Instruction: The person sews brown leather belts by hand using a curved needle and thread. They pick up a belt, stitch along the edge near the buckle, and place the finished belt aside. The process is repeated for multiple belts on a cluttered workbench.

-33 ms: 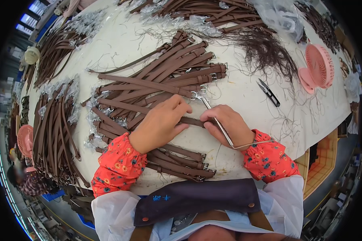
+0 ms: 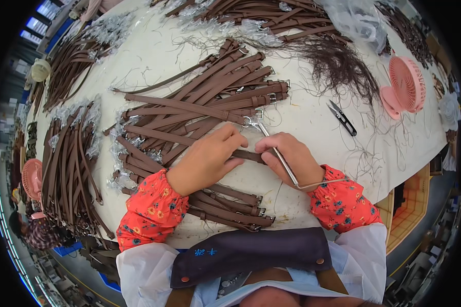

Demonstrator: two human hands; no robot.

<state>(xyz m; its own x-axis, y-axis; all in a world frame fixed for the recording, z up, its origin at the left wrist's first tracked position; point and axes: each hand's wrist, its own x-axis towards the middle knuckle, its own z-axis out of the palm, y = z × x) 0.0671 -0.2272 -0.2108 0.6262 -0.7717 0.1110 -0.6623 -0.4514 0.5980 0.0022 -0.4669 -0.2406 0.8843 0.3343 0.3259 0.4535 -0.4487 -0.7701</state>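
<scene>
A short stretch of brown strap (image 2: 248,155) runs between my two hands, low over the table. My left hand (image 2: 204,159) is closed round its left part, the thumb and forefinger toward the right. At the strap's other end my right hand (image 2: 291,157) is closed on it. A thin metal rod tool (image 2: 287,165) lies across the right hand too, its bent wire end reaching over the red flowered sleeve (image 2: 343,197). Under and beyond my left hand spreads a pile of brown straps with metal buckles (image 2: 210,105). My fingertips are partly hidden.
Black thread snips (image 2: 341,118) lie right of my hands, near loose dark threads (image 2: 343,71). A pink fan (image 2: 405,84) stands at the right. More strap bundles with clear plastic lie at the left (image 2: 69,163) and far side (image 2: 251,13). A yellow crate (image 2: 412,204) sits beyond the table's right edge.
Both hands keep nearly the same places. The metal rod and my left fingers have shifted very slightly to the right.
</scene>
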